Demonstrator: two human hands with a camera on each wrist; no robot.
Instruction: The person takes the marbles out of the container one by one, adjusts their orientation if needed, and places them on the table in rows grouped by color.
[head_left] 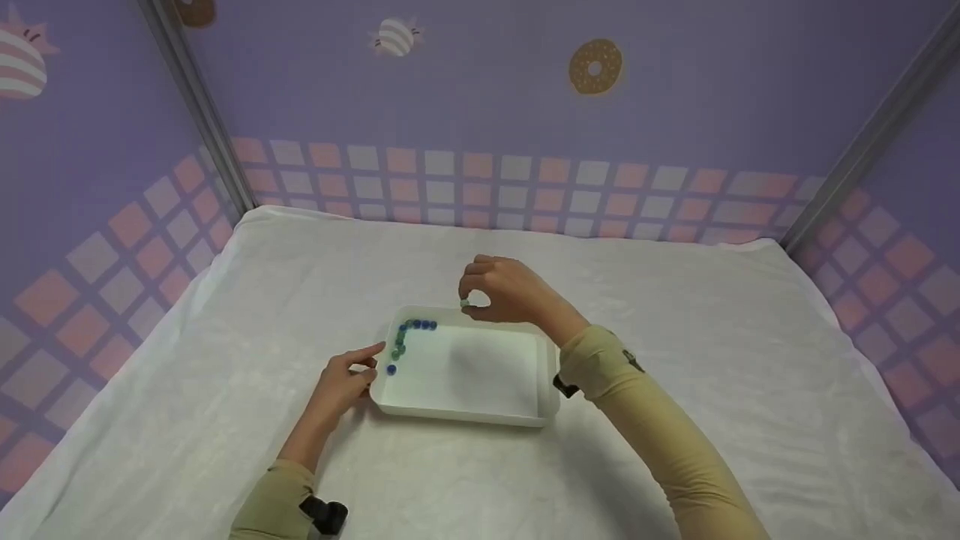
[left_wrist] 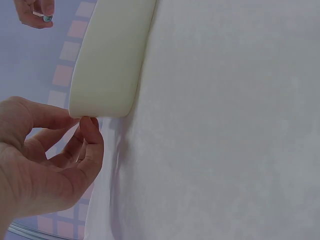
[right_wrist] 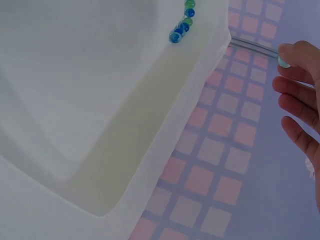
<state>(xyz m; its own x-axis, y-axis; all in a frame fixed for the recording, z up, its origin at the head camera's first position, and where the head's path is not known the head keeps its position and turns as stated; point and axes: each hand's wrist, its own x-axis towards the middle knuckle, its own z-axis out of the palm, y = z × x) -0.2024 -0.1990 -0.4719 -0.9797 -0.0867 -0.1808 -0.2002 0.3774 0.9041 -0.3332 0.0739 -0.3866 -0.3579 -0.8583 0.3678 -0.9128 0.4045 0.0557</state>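
Pale marble held up over the tray's far rim

The right hand (head_left: 506,291) pinches a pale marble (head_left: 465,303) between thumb and forefinger, a narrow grip, with the other fingers loosely bent in the right wrist view. That marble is raised near the far rim of the white tray (head_left: 465,415), apart from the other marbles. The left hand (head_left: 346,386) holds nothing up; its forefinger and thumb are spread along the tray's left wall and touch it from outside. Whether the forefinger hooks over the rim I cannot tell.

Inside the tray, blue and green marbles (head_left: 417,325) make a bent line — along the left wall, round the far left corner and a short way along the far wall. A lone blue marble (head_left: 391,370) sits a little nearer, with a gap between it and the rest.

The step in hand looks like adding one marble to that line while the left hand steadies the tray. The next move would seem to call for lowering the marble just beside the line's right end and letting go softly — a round thing could roll and knock its neighbours.

No brand, label or writing can be read: the purple wall (head_left: 487,97) shows only pictures, such as a doughnut (head_left: 579,79), and coloured squares.
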